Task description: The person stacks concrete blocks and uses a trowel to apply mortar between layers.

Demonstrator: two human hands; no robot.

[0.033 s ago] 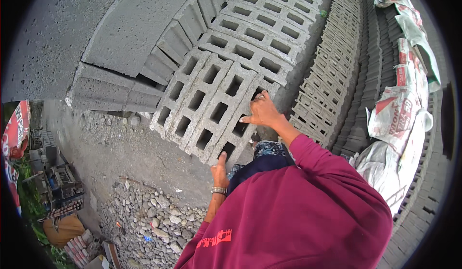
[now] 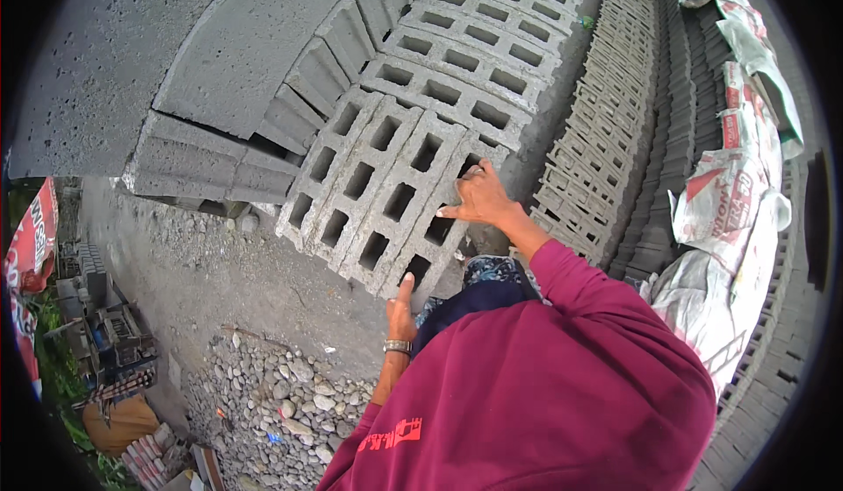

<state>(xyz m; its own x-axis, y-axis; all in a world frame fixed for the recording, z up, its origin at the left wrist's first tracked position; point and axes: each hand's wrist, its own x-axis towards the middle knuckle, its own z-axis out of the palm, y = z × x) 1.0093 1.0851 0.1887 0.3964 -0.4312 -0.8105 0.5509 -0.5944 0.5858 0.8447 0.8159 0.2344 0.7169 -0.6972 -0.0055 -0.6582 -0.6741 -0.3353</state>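
Note:
My right hand point(image 2: 481, 196) grips the nearest hollow concrete block point(image 2: 428, 249) in a row. Its thumb reaches into the middle hole, and its fingers curl into the hole toward the far end. At the block's near end my left hand point(image 2: 401, 321) holds on, thumb at the edge of the last hole and fingers hidden behind the block. This grey block stands flush against several matching blocks point(image 2: 347, 227), all with their holes facing up. A metal-band watch point(image 2: 398, 346) circles my left wrist.
Long rows of hollow blocks point(image 2: 492, 47) stretch away, with another row point(image 2: 597, 131) to the right. Large grey slabs point(image 2: 237, 43) rise at the left. White and red sacks point(image 2: 724, 201) line the right side. Pebbles point(image 2: 281, 394) are heaped on the ground at lower left.

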